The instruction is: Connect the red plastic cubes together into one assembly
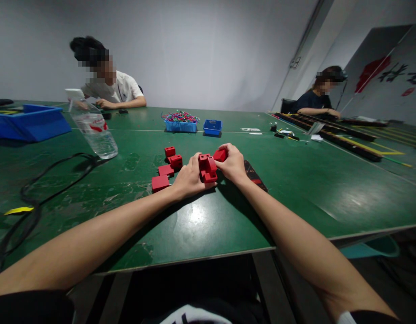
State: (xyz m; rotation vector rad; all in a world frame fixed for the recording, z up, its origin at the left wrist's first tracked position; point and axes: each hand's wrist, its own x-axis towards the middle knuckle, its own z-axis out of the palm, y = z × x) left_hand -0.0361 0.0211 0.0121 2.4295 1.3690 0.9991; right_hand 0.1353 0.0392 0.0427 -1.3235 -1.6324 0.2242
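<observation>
My left hand (pixel 189 179) is closed around a cluster of joined red blocks (pixel 207 168) held just above the green table (pixel 295 189). My right hand (pixel 234 163) is closed on a single red block (pixel 220 155), which touches the top right of the cluster. Several loose red blocks lie to the left of my hands: one nearest me (pixel 160 182), one behind it (pixel 166 170), and two farther back (pixel 176 160) (pixel 169 151). A dark flat object with red marks (pixel 255 175) lies under my right wrist.
A clear plastic water bottle (pixel 95 130) leans at the left, with a black cable (pixel 42 180) looping beside it. A large blue bin (pixel 29 121) sits far left, two small blue trays (pixel 181 125) (pixel 212 127) farther back. Two other people sit across the table.
</observation>
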